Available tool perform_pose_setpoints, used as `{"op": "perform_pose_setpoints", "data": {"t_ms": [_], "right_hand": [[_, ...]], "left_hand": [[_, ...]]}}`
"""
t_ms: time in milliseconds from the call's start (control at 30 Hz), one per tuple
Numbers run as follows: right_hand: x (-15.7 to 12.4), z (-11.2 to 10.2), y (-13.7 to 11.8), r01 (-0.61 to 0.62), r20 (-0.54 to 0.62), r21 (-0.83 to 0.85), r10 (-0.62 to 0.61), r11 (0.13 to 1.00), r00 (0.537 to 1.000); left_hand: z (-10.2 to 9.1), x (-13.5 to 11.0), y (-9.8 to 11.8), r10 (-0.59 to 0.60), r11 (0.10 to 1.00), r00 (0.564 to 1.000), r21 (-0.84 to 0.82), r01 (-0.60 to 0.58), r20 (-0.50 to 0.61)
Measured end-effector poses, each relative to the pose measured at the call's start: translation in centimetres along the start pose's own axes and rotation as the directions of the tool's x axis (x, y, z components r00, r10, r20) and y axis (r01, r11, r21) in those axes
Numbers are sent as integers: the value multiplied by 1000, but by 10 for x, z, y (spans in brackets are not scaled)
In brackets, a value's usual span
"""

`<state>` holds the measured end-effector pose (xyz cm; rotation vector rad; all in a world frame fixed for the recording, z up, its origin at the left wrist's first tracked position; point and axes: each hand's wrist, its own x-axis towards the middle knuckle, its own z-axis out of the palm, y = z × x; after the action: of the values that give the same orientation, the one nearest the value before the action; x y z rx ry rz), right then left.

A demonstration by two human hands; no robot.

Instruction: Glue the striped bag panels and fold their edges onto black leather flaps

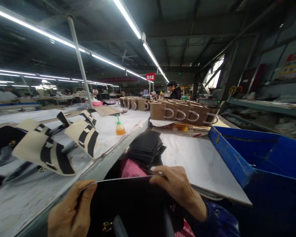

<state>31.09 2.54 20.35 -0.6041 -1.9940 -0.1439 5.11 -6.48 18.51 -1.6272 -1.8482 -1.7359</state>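
Note:
A black bag (130,207) with a gold clasp fills the bottom middle of the view. My left hand (70,212) grips its left edge, fingers curled over the rim. My right hand (179,189) is closed over its upper right rim. Just beyond the bag lies a stack of black leather pieces (146,146) on a white work board (199,164). A red-and-white checked cloth (130,168) shows between the bag and the stack.
Cream-and-black bag panels (45,149) lie on the long table at left, with an orange glue bottle (119,127). A row of tan handbags (182,113) stands farther back. A blue bin (261,158) sits at right. A person in a cap (174,89) works behind.

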Motion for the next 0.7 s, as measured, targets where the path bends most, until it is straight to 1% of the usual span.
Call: {"op": "perform_pose_setpoints", "data": {"t_ms": [33, 100, 167, 200, 267, 333, 367, 433, 533, 633, 700], "right_hand": [[-2, -5, 3, 5, -6, 1, -5, 1000, 1000], [-6, -14, 9, 21, -17, 14, -21, 1000, 1000], [-11, -20, 14, 42, 1, 37, -43, 998, 999], [-14, -23, 17, 46, 29, 52, -48, 998, 998], [-20, -26, 23, 33, 124, 88, -44, 996, 991], [-28, -28, 29, -17, 224, 103, -6, 995, 975], [-33, -29, 32, -45, 248, 97, 19, 994, 968], [-42, -29, 40, -84, 247, 58, 68, 995, 967], [-55, -29, 57, -110, 175, -29, 114, 993, 978], [-68, -33, 77, -137, 90, -111, 147, 984, 985], [-77, -38, 91, -163, 32, -158, 170, 974, 985]], "left_hand": [[0, 1, 6, 21, 1000, 1000, 5, -21, -10], [3, 4, 19, 103, 995, 995, 0, -103, -21], [8, 7, 27, 171, 985, 985, 3, -171, -21], [11, 8, 29, 180, 984, 984, 11, -179, -15], [19, 12, 27, 165, 986, 986, 24, -166, 15], [31, 16, 22, 151, 988, 988, 28, -152, 39], [38, 18, 18, 149, 988, 988, 26, -150, 41], [57, 25, 11, 146, 989, 989, 16, -147, 37], [94, 37, 5, 140, 990, 990, -3, -140, 31], [133, 48, 9, 155, 987, 987, -35, -154, 43], [153, 54, 17, 177, 983, 981, -66, -172, 74]]}}
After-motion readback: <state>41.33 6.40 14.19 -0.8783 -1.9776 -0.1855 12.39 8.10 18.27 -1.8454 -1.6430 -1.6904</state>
